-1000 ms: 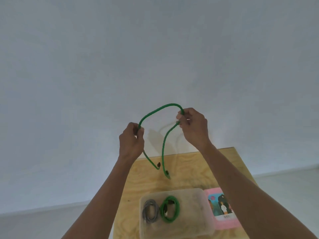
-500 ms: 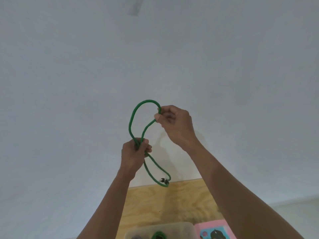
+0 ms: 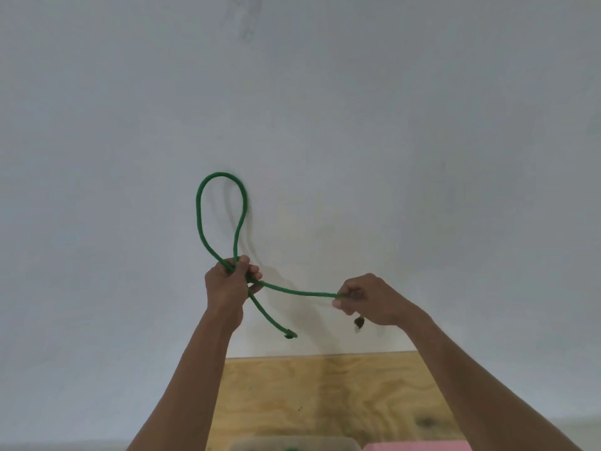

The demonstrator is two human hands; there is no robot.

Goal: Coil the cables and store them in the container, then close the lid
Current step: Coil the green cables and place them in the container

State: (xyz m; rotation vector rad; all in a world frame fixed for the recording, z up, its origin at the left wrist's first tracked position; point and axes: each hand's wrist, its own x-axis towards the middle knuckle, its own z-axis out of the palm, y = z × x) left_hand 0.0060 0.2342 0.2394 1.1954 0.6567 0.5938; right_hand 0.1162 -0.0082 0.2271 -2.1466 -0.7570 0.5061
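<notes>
A green braided cable (image 3: 199, 219) is held up in front of a pale wall. My left hand (image 3: 229, 286) grips the crossing at the base of a tall loop that stands above the fist. One cable end (image 3: 288, 334) dangles below that hand. A straight stretch runs right to my right hand (image 3: 369, 299), which pinches it near the other end; a dark plug (image 3: 358, 322) hangs under those fingers. Only the top rim of the clear plastic container (image 3: 292, 444) shows at the bottom edge.
A plywood table (image 3: 325, 395) lies below the hands, against the wall. A pink object (image 3: 416, 446) peeks in at the bottom edge, right of the container. The wall behind is bare.
The right hand let go of the loop top and moved down and right, pulling a stretch of cable out sideways. The left hand keeps the loop. The view tilted up.
</notes>
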